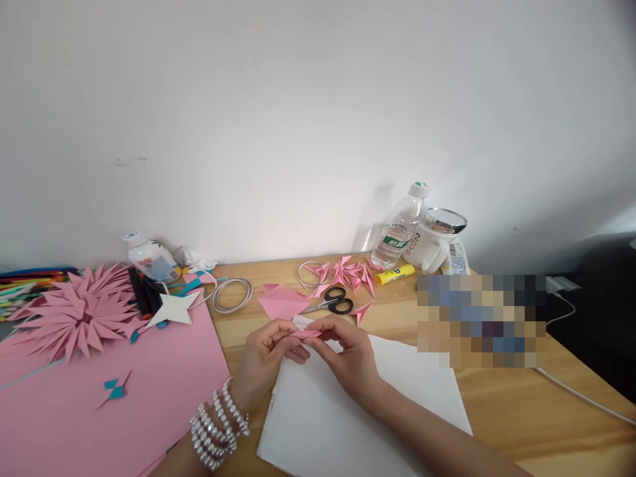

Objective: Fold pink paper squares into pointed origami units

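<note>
A small folded piece of pink paper (pixel 305 334) is pinched between both hands, above the far edge of a white sheet (pixel 368 411). My left hand (pixel 265 354), with pearl bracelets (pixel 218 427) on its wrist, grips the paper's left end. On the right end, the thumb and fingers of my right hand (pixel 350 354) are closed. Just beyond the hands lie black-handled scissors (pixel 332 303) and flat pink paper (pixel 282 301). Several folded pink paper pieces (pixel 350 275) lie behind the scissors.
At left, a pink spiky paper flower (pixel 82 315) and a white paper star (pixel 175 308) rest on pink sheets (pixel 163 391). A coiled cable (pixel 232 295), yellow glue stick (pixel 395 274), water bottle (pixel 400 228) and white mug (pixel 432 242) stand or lie toward the wall. A blurred patch covers the right.
</note>
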